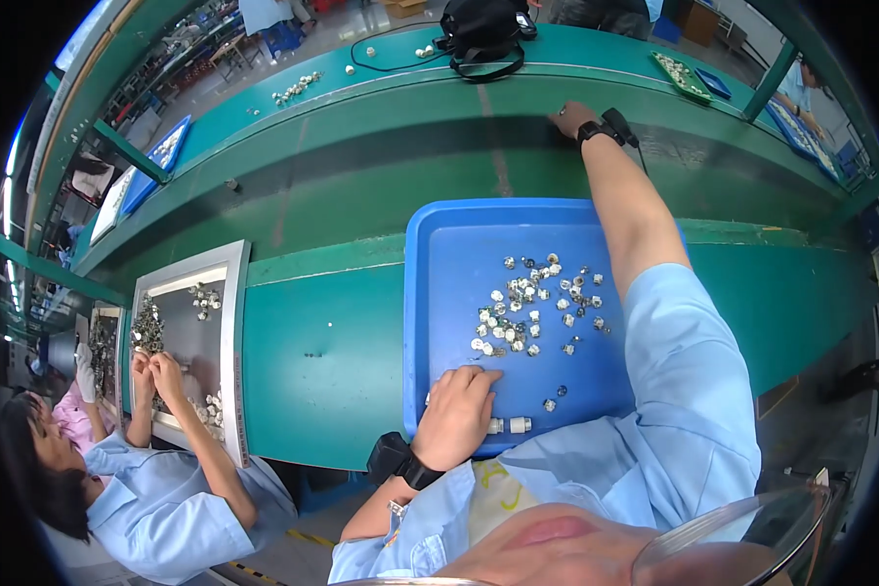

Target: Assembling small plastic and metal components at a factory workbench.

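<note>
A blue tray [449, 230] lies in front of me on the green bench. Many small metal-and-white fittings [523, 293] are scattered in it. My left hand [459, 405] rests over its near-left edge, fingers stretched out loosely toward the parts. Right beside that hand are short whitish cylindrical pieces [520, 425]; the palm may cover more of them. My right hand [570, 118] reaches far across to the bench's raised back section. Its fingers are bent together around a tiny thing I cannot make out.
A black bag [482, 34] sits on the far ledge, near loose fittings [298, 90]. A green tray [681, 76] and blue tray [713, 83] lie far right. At left, a co-worker's hands [154, 374] work over a framed tray [234, 342] of parts.
</note>
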